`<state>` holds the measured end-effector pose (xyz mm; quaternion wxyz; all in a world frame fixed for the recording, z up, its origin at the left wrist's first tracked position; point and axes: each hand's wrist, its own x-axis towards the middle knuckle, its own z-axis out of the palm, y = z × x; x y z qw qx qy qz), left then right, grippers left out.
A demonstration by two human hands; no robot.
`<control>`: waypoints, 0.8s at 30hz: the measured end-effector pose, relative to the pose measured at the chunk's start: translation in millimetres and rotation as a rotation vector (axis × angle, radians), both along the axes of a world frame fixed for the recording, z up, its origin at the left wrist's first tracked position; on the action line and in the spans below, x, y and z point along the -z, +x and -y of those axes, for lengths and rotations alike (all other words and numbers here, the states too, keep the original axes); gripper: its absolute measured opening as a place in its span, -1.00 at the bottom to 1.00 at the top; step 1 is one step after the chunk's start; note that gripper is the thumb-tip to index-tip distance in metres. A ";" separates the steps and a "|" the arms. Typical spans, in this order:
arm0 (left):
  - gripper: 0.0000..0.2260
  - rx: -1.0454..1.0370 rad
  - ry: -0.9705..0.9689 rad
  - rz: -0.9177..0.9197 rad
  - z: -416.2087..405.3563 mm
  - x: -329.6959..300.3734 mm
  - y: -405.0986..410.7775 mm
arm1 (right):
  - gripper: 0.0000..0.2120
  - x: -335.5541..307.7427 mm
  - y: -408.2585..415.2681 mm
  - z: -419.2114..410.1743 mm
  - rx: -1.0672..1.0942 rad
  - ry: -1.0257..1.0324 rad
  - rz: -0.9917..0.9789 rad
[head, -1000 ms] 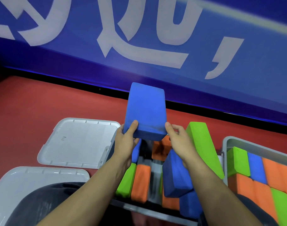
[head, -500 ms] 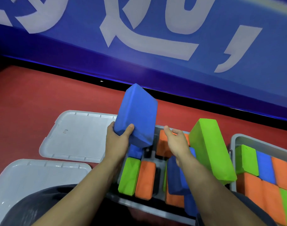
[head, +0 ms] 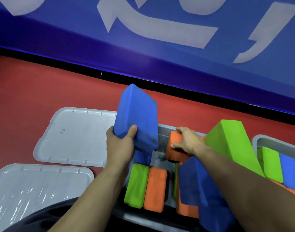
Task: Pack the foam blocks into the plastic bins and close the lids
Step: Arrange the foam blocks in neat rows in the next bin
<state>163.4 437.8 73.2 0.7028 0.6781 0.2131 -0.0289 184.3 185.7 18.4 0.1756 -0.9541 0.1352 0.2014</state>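
One left hand (head: pixel 120 144) clamps the blue foam block (head: pixel 136 121) at its lower end, light and squashy by the look, while the right hand (head: pixel 187 143) presses flat, fingers spread, on an orange block (head: pixel 174 152).

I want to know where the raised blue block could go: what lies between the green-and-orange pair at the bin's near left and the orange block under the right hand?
In the head view, a bare patch of grey bin floor.

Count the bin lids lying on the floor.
2: far lid left of the held blue block, near lid at bottom left. Others may be out of view.
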 end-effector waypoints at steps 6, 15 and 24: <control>-0.60 -0.011 -0.013 -0.024 4.7 0.4 4.4 | -0.11 11.4 10.7 1.4 -0.050 -0.092 -0.070; -0.57 0.013 0.006 -0.052 6.9 1.4 4.0 | -0.13 14.2 12.3 -2.3 -0.191 -0.244 -0.079; -0.57 -0.003 -0.002 -0.051 5.8 -6.0 2.4 | -0.15 -5.9 8.7 -4.5 -0.161 -0.108 0.061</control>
